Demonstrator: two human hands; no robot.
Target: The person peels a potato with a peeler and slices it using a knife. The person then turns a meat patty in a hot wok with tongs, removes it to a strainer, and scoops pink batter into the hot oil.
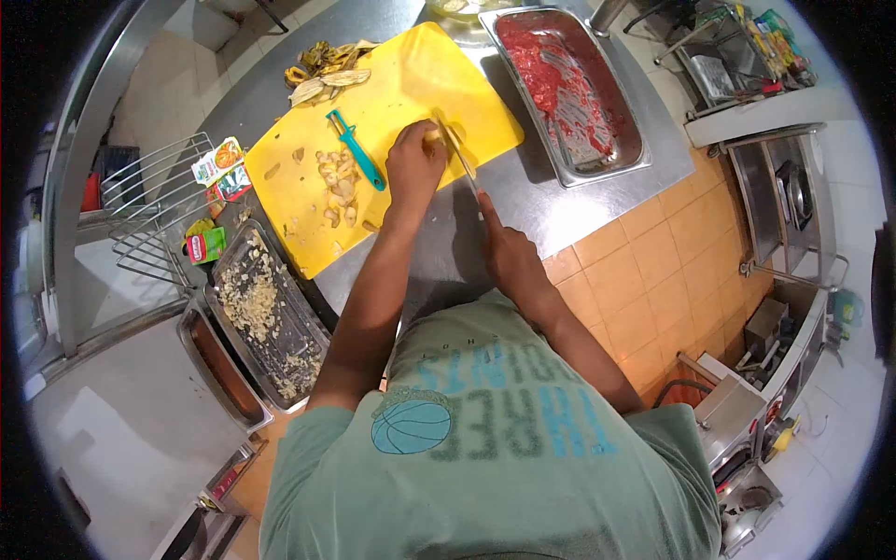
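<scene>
A yellow cutting board (401, 84) lies on the steel table. Over its right part, my left hand (415, 168) is closed with its fingertips on a small pale yellow piece of banana or plantain (432, 135), mostly hidden by the fingers. My right hand (513, 261) grips a knife (456, 147) by its handle, the blade beside that piece and close to my left fingers. A teal peeler (355, 149) rests left of my left hand. Near it sits a loose heap of pale cut slices (338, 187). Dark and yellow peels (327, 70) are piled at the board's far left corner.
A deep steel pan (634, 168) with red paste stands right of the board. At the left are a tray (289, 359) of pale crumbled bits, a pan of brown content (224, 369), a wire rack (154, 219) and small packets (205, 245). A bowl (462, 7) shows at the far edge.
</scene>
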